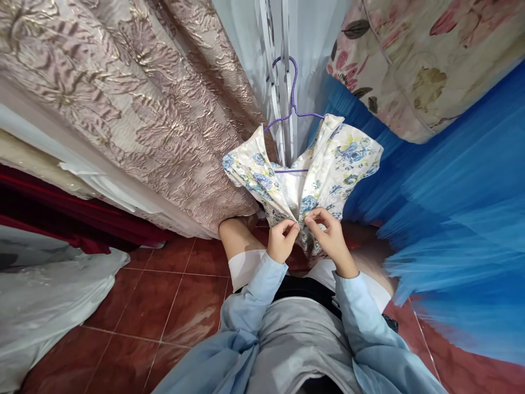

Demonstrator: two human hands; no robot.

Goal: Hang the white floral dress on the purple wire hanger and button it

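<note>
A white dress with blue and yellow flowers (348, 156) hangs in front of me on a purple hanger (294, 93), its neckline parted in a V. My left hand (283, 239) pinches one edge of the opening at the bottom of that V. Just to the right, my right hand (327, 234) is closed on the opposite edge with thumb and forefinger. Both hands are close together at about waist height. Any small fastener between the fingertips is too small to make out. The dress's lower part is mostly hidden behind my hands.
Pink embossed fabric (164, 109) hangs close on the left, with dark red cloth (61, 208) beyond. At the right hang blue tulle (443, 208) and a floral cloth (410, 65). A white metal rack (289, 82) stands behind the hanger. Red tiles (164, 306) cover the floor.
</note>
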